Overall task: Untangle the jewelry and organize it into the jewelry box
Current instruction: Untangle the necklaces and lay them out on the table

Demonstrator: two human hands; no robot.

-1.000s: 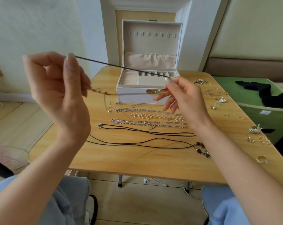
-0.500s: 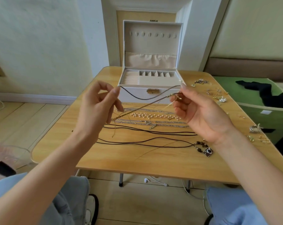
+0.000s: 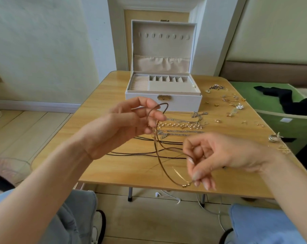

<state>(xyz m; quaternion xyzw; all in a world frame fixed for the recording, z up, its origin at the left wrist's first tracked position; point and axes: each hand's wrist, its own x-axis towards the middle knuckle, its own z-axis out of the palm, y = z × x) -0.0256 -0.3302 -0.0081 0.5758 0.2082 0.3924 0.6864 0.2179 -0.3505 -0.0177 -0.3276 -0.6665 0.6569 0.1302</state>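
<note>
I hold a thin brown cord necklace with a gold clasp in the air above the wooden table. My left hand pinches a loop of the cord in front of the box. Lower and to the right, my right hand pinches the cord's clasp end. The white jewelry box stands open at the table's back, its tray compartments bare. Chains and a pearl strand lie in rows behind my hands, with black cords under them.
Small earrings, rings and charms are scattered over the table's right side. A green bin with black cloth stands to the right. My knees in jeans are below the table's front edge. White cables lie on the floor.
Both hands came lower and closer together. The cord, stretched straight between them before, now hangs in slack loops. My right hand dropped toward the table's front edge.
</note>
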